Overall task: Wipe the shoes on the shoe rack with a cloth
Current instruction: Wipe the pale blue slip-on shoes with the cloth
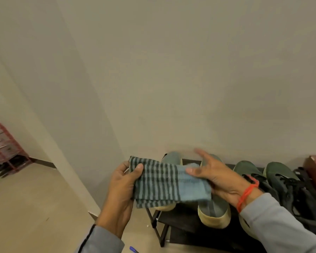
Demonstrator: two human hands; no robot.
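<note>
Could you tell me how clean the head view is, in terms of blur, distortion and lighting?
Head view: wide-angle bending curves the wall corner at left; the right hand is motion-blurred at its fingertips, while the left hand and striped cloth read fairly sharp; lighting is dim and warm, leaving the dark laced shoes and the shoe rack murky; no glare.

A light blue cloth (164,185) with dark green stripes is held between both hands; its end by the right hand (213,178) is plain light blue. Under the hands sit grey-green slip-on shoes (214,209) with cream soles. Beyond the right hand are dark green sneakers (277,174) with black laces. The right wrist wears an orange-red band (246,194). Both sleeves are grey. Far off past the left hand (122,185) stands a red wire rack (5,148).
</note>
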